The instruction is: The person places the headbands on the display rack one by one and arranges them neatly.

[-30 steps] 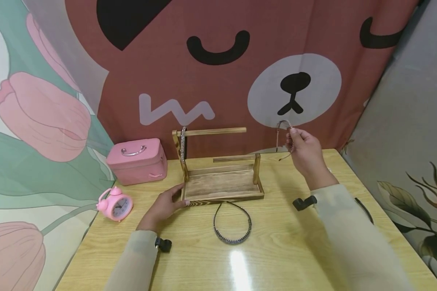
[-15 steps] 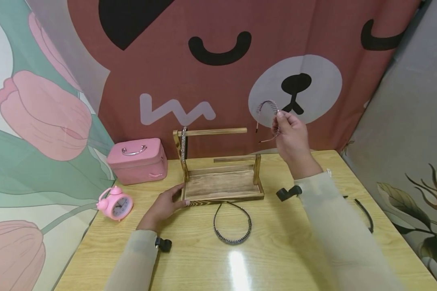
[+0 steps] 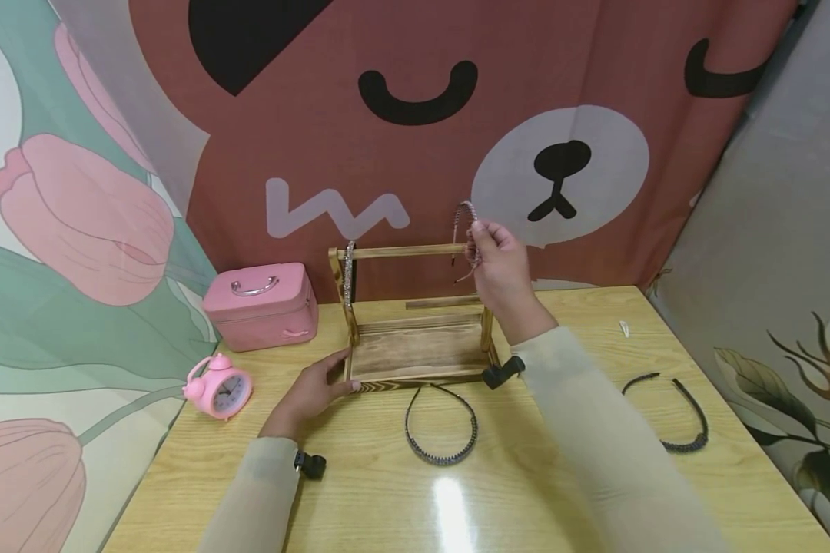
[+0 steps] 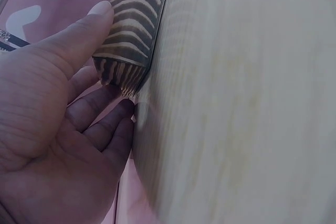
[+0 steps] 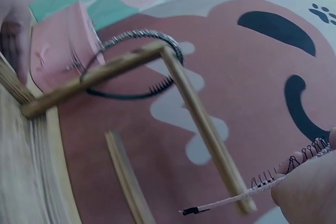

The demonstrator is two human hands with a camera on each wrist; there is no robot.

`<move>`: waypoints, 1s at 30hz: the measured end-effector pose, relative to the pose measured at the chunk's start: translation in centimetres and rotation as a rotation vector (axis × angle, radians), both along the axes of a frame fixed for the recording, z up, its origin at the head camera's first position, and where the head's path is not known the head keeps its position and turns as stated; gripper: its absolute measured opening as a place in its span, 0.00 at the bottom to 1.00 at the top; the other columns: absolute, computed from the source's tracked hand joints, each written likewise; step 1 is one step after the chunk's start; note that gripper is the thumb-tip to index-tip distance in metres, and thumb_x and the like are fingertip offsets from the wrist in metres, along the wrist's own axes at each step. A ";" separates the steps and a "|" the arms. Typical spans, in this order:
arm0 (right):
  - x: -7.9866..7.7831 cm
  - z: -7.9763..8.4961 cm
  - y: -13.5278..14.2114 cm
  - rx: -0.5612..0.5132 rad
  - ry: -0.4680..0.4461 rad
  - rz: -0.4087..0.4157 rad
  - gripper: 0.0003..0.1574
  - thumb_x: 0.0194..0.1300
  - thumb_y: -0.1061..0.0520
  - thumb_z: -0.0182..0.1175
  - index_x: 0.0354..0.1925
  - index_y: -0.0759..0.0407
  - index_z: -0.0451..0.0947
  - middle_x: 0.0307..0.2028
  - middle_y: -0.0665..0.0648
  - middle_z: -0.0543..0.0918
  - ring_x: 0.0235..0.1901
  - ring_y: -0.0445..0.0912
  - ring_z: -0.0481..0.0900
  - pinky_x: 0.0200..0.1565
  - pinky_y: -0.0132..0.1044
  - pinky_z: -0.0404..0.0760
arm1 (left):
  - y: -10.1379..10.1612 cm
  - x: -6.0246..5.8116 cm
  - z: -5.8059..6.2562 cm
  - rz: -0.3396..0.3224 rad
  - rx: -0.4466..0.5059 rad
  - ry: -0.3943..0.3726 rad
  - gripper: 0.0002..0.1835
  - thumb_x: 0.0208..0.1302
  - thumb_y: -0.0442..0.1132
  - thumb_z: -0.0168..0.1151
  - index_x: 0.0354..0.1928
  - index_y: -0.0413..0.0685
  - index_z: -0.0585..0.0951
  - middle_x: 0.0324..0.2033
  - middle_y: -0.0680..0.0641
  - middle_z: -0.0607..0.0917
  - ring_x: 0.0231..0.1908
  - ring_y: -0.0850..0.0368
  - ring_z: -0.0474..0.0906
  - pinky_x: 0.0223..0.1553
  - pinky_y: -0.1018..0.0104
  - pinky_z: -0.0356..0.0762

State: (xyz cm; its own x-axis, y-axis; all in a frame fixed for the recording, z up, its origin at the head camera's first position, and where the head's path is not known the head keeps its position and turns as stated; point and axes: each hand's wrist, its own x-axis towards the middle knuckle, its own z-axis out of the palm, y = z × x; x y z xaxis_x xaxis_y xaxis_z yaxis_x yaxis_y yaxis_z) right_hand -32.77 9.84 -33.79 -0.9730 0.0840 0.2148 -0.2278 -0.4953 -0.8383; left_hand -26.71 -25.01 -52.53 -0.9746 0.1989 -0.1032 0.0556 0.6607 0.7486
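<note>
A wooden rack [image 3: 415,357] with a tray base and two bars stands on the table. My left hand [image 3: 314,390] grips its front left corner, thumb on the striped front edge [image 4: 132,22] and fingers behind the corner. My right hand [image 3: 503,269] pinches a pinkish toothed headband [image 3: 465,206] at the free right end of the upper bar [image 3: 408,250]. In the right wrist view, one dark-tipped leg of this headband [image 5: 220,201] overlaps the bar's end. A sparkly silver and black headband [image 5: 142,34] hangs at the upper bar's post end.
A dark toothed headband [image 3: 443,459] lies in front of the rack, another dark headband [image 3: 698,418] at the right. Left of the rack are a pink case [image 3: 259,307] and a pink alarm clock [image 3: 220,388]. A small white clip [image 3: 625,329] lies back right.
My right hand has carried the pinkish headband leftward to the upper bar's free end, first rising, then lowering. The dark headband and clip at the right are now uncovered. My left hand stays put.
</note>
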 end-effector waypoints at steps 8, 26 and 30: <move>0.4 -1.0 -4.9 -0.019 -0.025 0.048 0.07 0.85 0.60 0.57 0.51 0.64 0.78 0.42 0.52 0.79 0.42 0.44 0.75 0.45 0.33 0.79 | -0.2 0.0 -0.1 0.002 0.010 0.017 0.45 0.74 0.52 0.73 0.87 0.56 0.63 0.83 0.38 0.66 0.83 0.37 0.60 0.84 0.38 0.58; 0.3 -5.1 -12.1 0.210 -0.071 0.086 0.13 0.80 0.54 0.67 0.55 0.61 0.85 0.38 0.48 0.83 0.41 0.48 0.80 0.38 0.31 0.79 | 0.2 0.4 0.1 0.009 0.037 0.012 0.43 0.75 0.48 0.73 0.86 0.57 0.64 0.81 0.38 0.69 0.82 0.38 0.63 0.83 0.39 0.61; 0.1 -5.4 -12.9 0.209 -0.088 0.088 0.15 0.80 0.54 0.67 0.57 0.62 0.85 0.38 0.48 0.82 0.38 0.44 0.80 0.38 0.31 0.79 | 0.2 0.4 0.0 0.010 0.018 0.024 0.44 0.75 0.49 0.73 0.86 0.57 0.64 0.81 0.38 0.70 0.82 0.38 0.62 0.83 0.38 0.60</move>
State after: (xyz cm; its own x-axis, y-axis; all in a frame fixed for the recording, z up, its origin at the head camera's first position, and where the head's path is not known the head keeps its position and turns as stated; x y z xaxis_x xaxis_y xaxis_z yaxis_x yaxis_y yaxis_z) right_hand -32.63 -3.03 -39.19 -0.9903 -0.0394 0.1330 -0.1133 -0.3240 -0.9393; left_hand -26.34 -24.85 -52.55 -0.9788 0.1904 -0.0759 0.0671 0.6476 0.7590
